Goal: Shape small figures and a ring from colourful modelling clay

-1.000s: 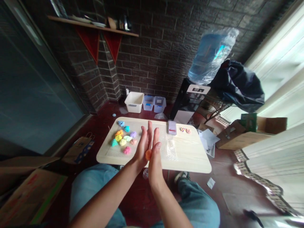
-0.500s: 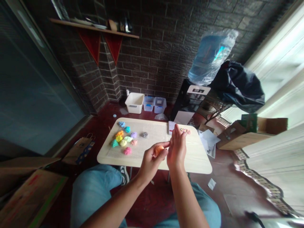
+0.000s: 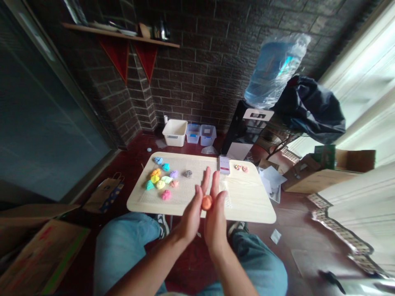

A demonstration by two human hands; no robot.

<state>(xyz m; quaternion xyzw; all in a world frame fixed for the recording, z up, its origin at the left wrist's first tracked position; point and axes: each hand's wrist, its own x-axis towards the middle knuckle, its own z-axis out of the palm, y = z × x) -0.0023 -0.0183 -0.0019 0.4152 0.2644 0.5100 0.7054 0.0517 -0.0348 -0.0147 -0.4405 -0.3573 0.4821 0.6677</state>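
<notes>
An orange lump of modelling clay [image 3: 206, 202] is held between my two palms, over the front part of the table. My left hand [image 3: 191, 213] presses on it from the left with fingers stretched forward. From the right, my right hand [image 3: 216, 218] faces it, its fingers straight as well. Beyond my left hand, several clay lumps in different colours lie in a group, among them a pink lump [image 3: 166, 195], a green lump [image 3: 149, 185] and a blue lump [image 3: 158, 160]. A grey lump [image 3: 188, 174] sits apart from that group.
The pale table [image 3: 253, 197] carries a phone [image 3: 224, 164] at its back edge and two small multicoloured pieces [image 3: 241, 168] to the right. Behind it stand a white bin [image 3: 175, 137], clear boxes [image 3: 200, 137] and a water dispenser [image 3: 247, 129]. Cardboard boxes flank both sides.
My left hand has gone from fingers curled round the orange clay to a flat palm. My right hand has moved left and down, and the clay now sits between both palms.
</notes>
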